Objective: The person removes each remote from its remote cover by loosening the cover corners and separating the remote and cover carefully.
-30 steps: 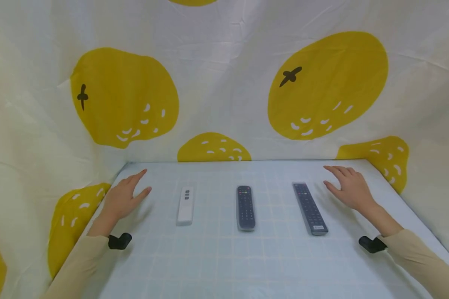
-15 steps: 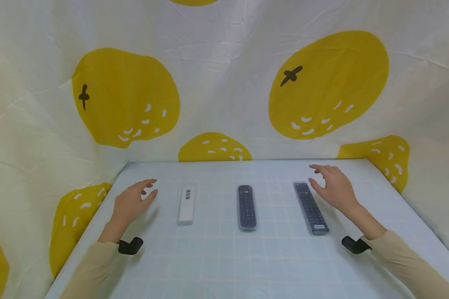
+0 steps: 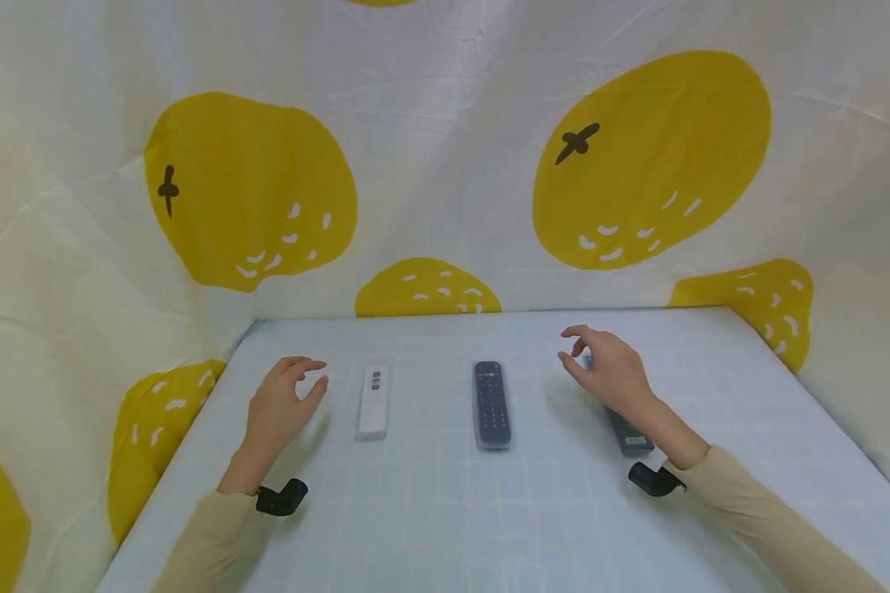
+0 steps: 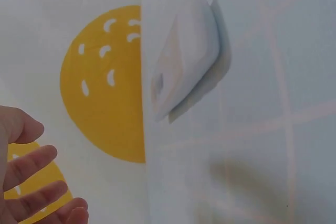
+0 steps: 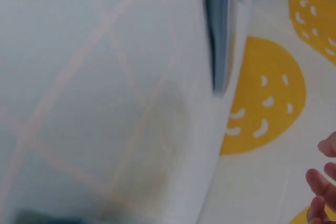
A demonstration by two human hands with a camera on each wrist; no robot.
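White remote [image 3: 373,403], black remote [image 3: 493,405], dark remote [image 3: 633,438]: a row on the table [image 3: 415,511], both your hands raised

Your left hand [image 3: 278,408] hangs just left of the white remote, thumb and curved fingers parted by a modest gap

Your right hand [image 3: 610,371] reaches over the dark remote, hiding its middle; thumb and bent forefinger stand apart, a narrow gap between tips

White one: three small grey buttons toward its far end. Black one: rows of keys, some coloured, lying nearly straight away from you. Dark one: slanted, pale label at its near end

Table's far edge meets the fruit-print backdrop [image 3: 445,165]; checked cloth spreads between the remotes and on your side of them
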